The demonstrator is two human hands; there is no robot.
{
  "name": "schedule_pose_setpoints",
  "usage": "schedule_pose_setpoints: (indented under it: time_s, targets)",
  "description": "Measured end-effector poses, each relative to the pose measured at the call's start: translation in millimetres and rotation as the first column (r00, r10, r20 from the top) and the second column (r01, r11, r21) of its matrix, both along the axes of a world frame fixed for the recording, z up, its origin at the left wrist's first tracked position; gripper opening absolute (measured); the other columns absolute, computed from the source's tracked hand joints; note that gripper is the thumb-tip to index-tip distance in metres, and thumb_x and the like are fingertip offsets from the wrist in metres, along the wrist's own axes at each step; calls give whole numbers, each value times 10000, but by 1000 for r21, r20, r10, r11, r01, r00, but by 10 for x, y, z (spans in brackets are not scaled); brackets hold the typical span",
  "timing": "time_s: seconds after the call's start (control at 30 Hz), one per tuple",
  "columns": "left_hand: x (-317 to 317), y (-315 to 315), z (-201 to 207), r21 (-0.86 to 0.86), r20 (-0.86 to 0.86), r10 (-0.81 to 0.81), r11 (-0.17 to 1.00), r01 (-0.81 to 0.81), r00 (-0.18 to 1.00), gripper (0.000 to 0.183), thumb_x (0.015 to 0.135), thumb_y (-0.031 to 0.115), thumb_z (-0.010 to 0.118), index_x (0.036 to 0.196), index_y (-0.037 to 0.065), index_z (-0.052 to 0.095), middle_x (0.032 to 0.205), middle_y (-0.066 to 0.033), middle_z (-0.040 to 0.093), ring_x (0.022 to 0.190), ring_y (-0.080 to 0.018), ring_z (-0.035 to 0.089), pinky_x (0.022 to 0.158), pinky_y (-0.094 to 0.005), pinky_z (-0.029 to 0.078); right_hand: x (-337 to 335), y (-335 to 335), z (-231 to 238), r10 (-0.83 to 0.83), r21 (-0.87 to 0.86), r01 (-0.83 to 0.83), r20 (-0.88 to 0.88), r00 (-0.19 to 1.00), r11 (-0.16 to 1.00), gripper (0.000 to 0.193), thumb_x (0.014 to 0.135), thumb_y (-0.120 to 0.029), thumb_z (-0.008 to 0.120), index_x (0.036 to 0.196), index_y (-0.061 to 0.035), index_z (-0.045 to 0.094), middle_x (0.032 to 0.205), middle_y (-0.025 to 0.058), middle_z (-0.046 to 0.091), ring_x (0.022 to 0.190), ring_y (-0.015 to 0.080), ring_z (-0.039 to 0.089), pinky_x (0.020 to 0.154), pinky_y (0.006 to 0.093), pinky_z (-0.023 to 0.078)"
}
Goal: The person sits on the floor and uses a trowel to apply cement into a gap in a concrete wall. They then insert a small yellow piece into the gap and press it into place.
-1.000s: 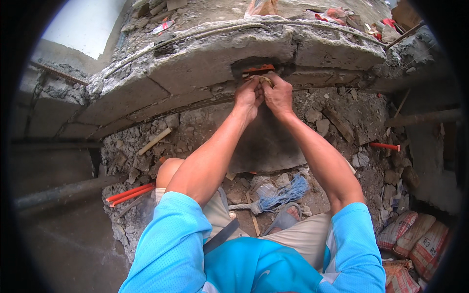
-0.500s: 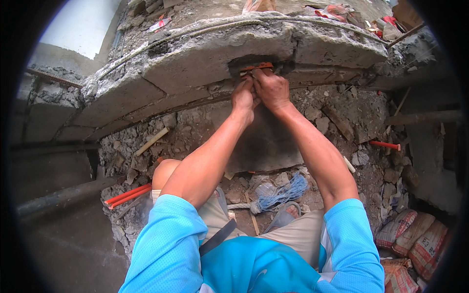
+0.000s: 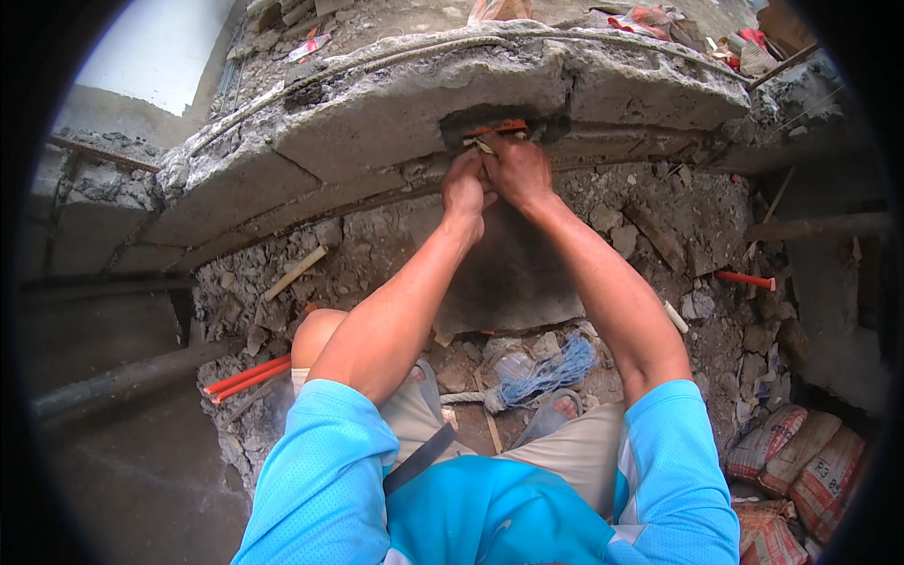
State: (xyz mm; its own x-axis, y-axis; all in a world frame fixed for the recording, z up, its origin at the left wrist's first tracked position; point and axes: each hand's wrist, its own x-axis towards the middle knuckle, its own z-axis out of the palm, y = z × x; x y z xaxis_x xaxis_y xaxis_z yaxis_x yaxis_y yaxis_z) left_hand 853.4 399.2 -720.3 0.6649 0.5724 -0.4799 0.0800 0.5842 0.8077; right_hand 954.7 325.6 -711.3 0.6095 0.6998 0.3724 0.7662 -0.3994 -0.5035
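Observation:
An orange rectangular piece, which looks like an electrical box, sits in a dark-edged recess in the block wall. Just below it, my two hands meet with their fingertips close together. My left hand has its fingers curled in a pinch. Overlapping it from the right, my right hand is closed too, its knuckles against the lower edge of the orange piece. A small pale strip shows by the fingertips; its kind and which fingers hold it are hidden.
Broken concrete rubble covers the ground below the wall. Orange tubes lie at left, another orange tube at right. A blue stringy bundle rests between my feet. Filled sacks are piled at lower right; a grey pipe runs at left.
Both hands have shifted very slightly, the right one a little left and down. The pale strip by the fingertips shows more plainly. The orange piece stays in the recess.

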Motion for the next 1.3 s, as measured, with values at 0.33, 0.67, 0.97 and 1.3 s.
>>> schedule_pose_setpoints:
  time_s: [0.33, 0.67, 0.97, 1.3]
  targets:
    - [75, 20, 96, -70, 109, 5, 998, 3, 994, 288, 1129, 407, 578, 1255, 170, 681, 1123, 20, 736, 991, -127, 707, 876, -373, 565, 109, 4, -30, -25, -113, 15, -83, 996, 994, 245, 1007, -298, 622, 1138, -147, 763, 944, 199, 779, 870, 442, 760, 751, 595, 586]
    - [88, 49, 105, -109, -63, 56, 992, -63, 996, 347, 1124, 455, 587, 1169, 127, 695, 1045, -2, 684, 955, -143, 665, 819, -419, 592, -6, 128, 12, -77, -273, 90, 57, 995, 958, 269, 970, -328, 645, 1146, -156, 753, 845, 169, 772, 791, 405, 765, 681, 566, 591]
    - [106, -62, 162, -19, -45, 98, 995, -99, 994, 425, 1096, 537, 633, 1194, 132, 714, 1145, -17, 748, 982, -153, 714, 850, -433, 603, 37, 127, 36, -12, -315, 33, 70, 997, 948, 309, 978, -322, 645, 1214, -157, 757, 936, 158, 800, 812, 378, 792, 693, 540, 616]
    - [129, -10, 38, 105, 43, 126, 986, -130, 991, 369, 1134, 423, 620, 1020, 74, 656, 954, -14, 640, 789, -129, 607, 661, -343, 515, 5, -80, 42, 106, -5, -106, -43, 993, 994, 234, 1036, -275, 611, 1202, -125, 677, 1008, 182, 772, 891, 455, 738, 772, 574, 581]
